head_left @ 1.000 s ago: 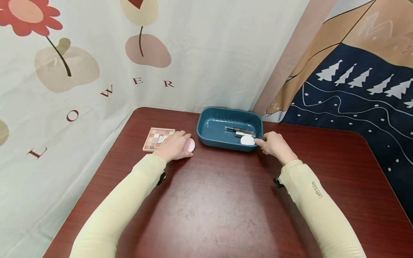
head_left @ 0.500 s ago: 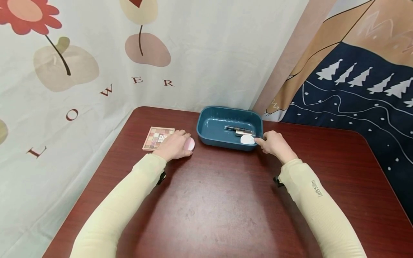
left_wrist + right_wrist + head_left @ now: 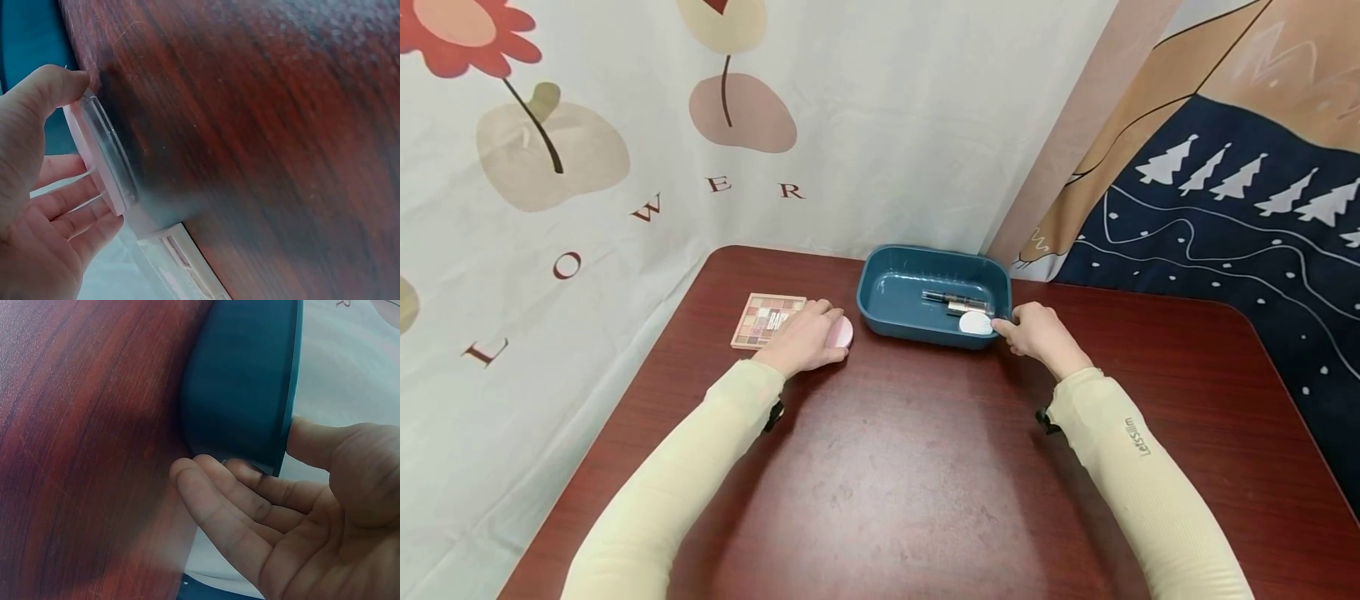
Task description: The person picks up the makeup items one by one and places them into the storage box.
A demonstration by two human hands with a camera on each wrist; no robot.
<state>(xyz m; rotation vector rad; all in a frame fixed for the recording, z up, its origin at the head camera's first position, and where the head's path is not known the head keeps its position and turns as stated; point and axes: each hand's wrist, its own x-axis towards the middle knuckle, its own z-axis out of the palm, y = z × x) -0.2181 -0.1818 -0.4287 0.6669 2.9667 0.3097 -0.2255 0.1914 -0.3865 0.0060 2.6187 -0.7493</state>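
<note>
My left hand (image 3: pixel 801 340) holds a round pink compact (image 3: pixel 842 333), thumb at one side and fingers at the other. In the left wrist view the compact (image 3: pixel 103 153) shows a clear layer on its underside, close to the table. An eyeshadow palette (image 3: pixel 760 319) lies flat, partly under that hand's outline. My right hand (image 3: pixel 1041 335) grips the near right corner of a teal plastic bin (image 3: pixel 917 335). In the right wrist view its thumb hooks over the bin's rim (image 3: pixel 292 381) while the fingers lie along the outer wall.
Inside the bin are a dark slim tube (image 3: pixel 947 297), a second tube with a light section (image 3: pixel 967 308) and a white round item (image 3: pixel 975 322). The bin stands at the back of the brown table (image 3: pixel 872 467), against a white printed curtain (image 3: pixel 887 125).
</note>
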